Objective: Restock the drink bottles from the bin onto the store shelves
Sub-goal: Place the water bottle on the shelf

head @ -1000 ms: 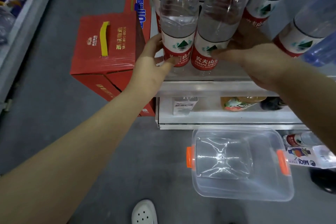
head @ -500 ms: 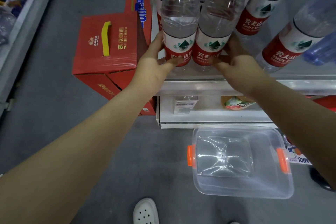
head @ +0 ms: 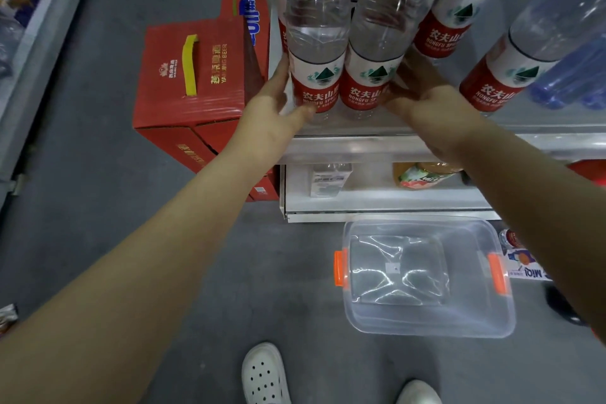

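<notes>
Two clear water bottles with red-and-white labels stand side by side at the front of the white shelf (head: 354, 147). My left hand (head: 272, 121) curls round the base of the left bottle (head: 316, 52), thumb across its label. My right hand (head: 426, 108) wraps the base of the right bottle (head: 377, 56) from the right side. More bottles of the same kind stand behind and to the right (head: 501, 75). The clear plastic bin (head: 426, 321) with orange latches sits on the floor below, with nothing in it.
Red beer cartons (head: 190, 75) are stacked on the floor left of the shelf. A lower shelf (head: 377, 200) holds a carton and an orange drink bottle (head: 419, 174). Blue-tinted bottles (head: 577, 69) lie at the far right. My white shoes (head: 265, 374) stand on the grey floor.
My right hand has drawn back from among the rear bottles to the right front bottle's base. Both front bottles have shifted slightly and now stand pressed together.
</notes>
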The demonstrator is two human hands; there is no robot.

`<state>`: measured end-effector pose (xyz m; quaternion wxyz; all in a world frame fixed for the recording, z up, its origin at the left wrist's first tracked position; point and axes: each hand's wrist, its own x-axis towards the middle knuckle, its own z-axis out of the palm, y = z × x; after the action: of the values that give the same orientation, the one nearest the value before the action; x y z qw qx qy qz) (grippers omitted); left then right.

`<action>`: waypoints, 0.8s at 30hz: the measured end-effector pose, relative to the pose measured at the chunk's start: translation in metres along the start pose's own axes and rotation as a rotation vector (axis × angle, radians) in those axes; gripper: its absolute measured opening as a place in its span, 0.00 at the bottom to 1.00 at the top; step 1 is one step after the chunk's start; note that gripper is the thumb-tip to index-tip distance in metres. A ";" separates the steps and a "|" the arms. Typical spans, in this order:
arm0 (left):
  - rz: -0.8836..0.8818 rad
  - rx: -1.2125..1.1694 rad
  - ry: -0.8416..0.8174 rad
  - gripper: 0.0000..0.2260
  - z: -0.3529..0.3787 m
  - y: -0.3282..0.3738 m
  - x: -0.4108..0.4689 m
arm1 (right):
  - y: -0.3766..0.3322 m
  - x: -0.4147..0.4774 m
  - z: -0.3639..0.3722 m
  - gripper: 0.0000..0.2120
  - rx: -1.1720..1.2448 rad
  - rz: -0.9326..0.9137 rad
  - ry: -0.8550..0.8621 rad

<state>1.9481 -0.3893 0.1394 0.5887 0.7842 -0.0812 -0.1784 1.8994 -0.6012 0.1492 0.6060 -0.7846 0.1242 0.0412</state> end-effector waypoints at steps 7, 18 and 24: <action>-0.218 -0.343 0.149 0.18 0.016 0.029 -0.117 | -0.020 -0.117 0.012 0.21 0.547 0.200 0.230; -0.336 -0.520 0.021 0.14 0.065 0.208 -0.284 | -0.166 -0.314 -0.039 0.22 0.767 0.215 0.216; -0.215 -0.564 0.025 0.18 0.079 0.314 -0.359 | -0.245 -0.390 -0.105 0.24 0.670 0.082 0.177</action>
<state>1.6132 -0.4315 0.4850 0.7621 0.5958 0.0621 -0.2457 1.5739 -0.5882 0.4917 0.8146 -0.5370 0.2143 -0.0456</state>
